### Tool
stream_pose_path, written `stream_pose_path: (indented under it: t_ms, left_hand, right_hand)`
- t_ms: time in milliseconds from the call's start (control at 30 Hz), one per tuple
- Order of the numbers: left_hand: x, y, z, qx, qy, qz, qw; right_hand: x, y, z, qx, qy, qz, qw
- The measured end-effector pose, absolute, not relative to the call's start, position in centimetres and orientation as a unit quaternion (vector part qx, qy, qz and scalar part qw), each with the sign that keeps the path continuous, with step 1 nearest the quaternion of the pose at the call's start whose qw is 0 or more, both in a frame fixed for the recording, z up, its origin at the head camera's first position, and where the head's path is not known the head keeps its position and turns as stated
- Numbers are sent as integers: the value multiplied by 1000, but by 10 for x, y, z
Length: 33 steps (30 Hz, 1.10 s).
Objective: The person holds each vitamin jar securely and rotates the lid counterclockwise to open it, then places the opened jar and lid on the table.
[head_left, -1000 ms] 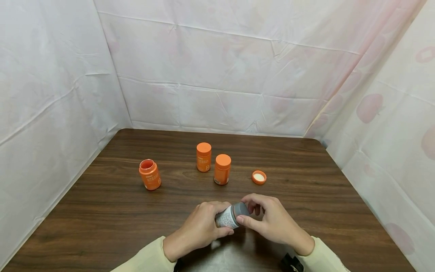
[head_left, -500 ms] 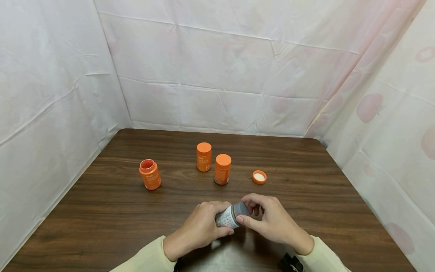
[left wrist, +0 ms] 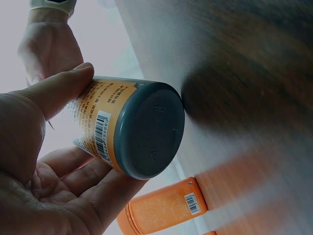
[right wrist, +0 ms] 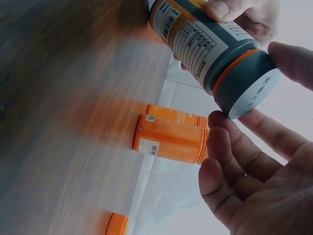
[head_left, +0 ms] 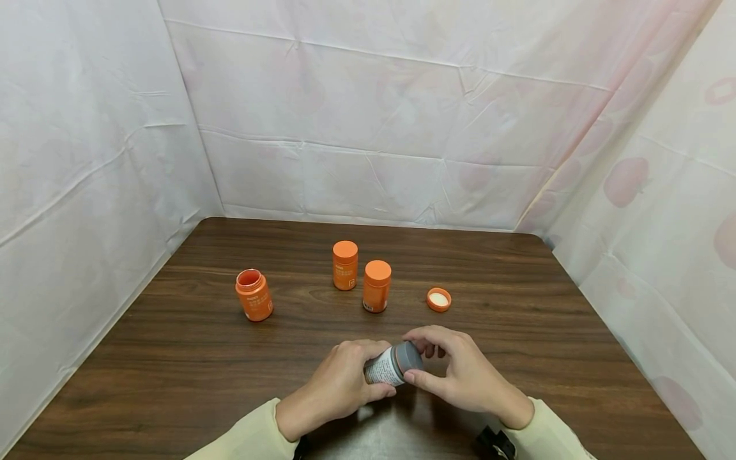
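Observation:
Near the front of the table, my left hand [head_left: 345, 383] grips a dark grey supplement bottle [head_left: 384, 368] round its labelled body. The bottle leans over with its cap end toward the right; its dark base [left wrist: 151, 129] shows in the left wrist view. My right hand [head_left: 462, 377] has thumb and fingers at opposite sides of the grey cap [head_left: 409, 356]. In the right wrist view, an orange ring [right wrist: 234, 71] shows between the cap [right wrist: 247, 83] and the bottle's shoulder. The right hand's other fingers are bent beneath the cap there.
Two capped orange bottles, one farther back [head_left: 345, 267] and one nearer [head_left: 376, 287], stand mid-table. An uncapped orange bottle [head_left: 255, 299] stands to the left. An orange cap [head_left: 439, 300] lies inside-up to the right. White curtains [head_left: 368, 115] surround the brown table [head_left: 172, 358].
My right thumb has slid slightly down the cap, and the index finger has shifted a little left across its far side. The left hand and bottle stay put.

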<state>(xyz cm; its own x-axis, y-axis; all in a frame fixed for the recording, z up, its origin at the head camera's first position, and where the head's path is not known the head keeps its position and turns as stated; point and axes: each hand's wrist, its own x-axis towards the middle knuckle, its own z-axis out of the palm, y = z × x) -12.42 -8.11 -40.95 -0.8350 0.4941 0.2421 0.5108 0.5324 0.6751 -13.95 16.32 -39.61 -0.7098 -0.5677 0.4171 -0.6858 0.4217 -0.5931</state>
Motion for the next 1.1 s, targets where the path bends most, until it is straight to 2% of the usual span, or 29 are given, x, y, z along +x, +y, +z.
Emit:
stream_pose_path:
  t_ms: [500,833,1100]
  left_hand:
    - [-123,-81,-409,-286,-876,-388,10]
    - [-123,-82,-410,-286,-876,-388,5]
    - [-123,-81,-410,-288,-876,-386,13]
  right_hand:
    - [-140,167,-396,404,-821,402,42]
    - [-139,164,-394,443,-800,399,71]
    - [-138,163,-395,401,-827,383,87]
